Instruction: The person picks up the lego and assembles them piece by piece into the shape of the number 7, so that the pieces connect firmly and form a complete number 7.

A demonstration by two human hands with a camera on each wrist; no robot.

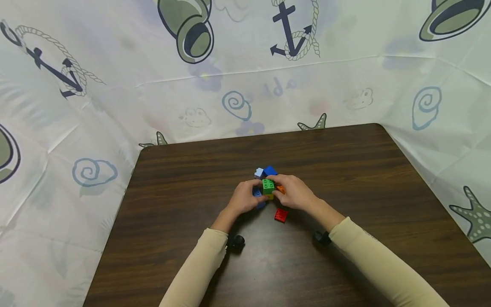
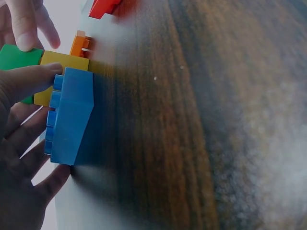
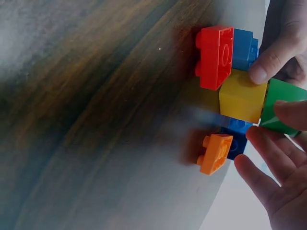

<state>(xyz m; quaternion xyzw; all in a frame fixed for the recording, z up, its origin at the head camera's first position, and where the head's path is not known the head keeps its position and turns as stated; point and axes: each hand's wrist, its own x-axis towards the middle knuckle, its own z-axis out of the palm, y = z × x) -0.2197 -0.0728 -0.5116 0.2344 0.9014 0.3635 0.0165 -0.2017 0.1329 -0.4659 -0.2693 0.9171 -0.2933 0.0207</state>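
Green block on top, yellow block directly beneath, and the pair is being held between two hands out near the middle of the bench! The green one is pinched by the right hand, thumb on one face and fingers at another; the yellow one is gripped low by the left hand, its thumb laid along the side. Just beside it a blue block with a slanting edge is seen, studs up; whether it is touched by the left fingers cannot be told. Beyond the stack, a pale block and a dark blue block are grouped close together. By the right hand an orange block is spotted, and nearer the sleeves, apart from the stack, a red block is seen lying alone
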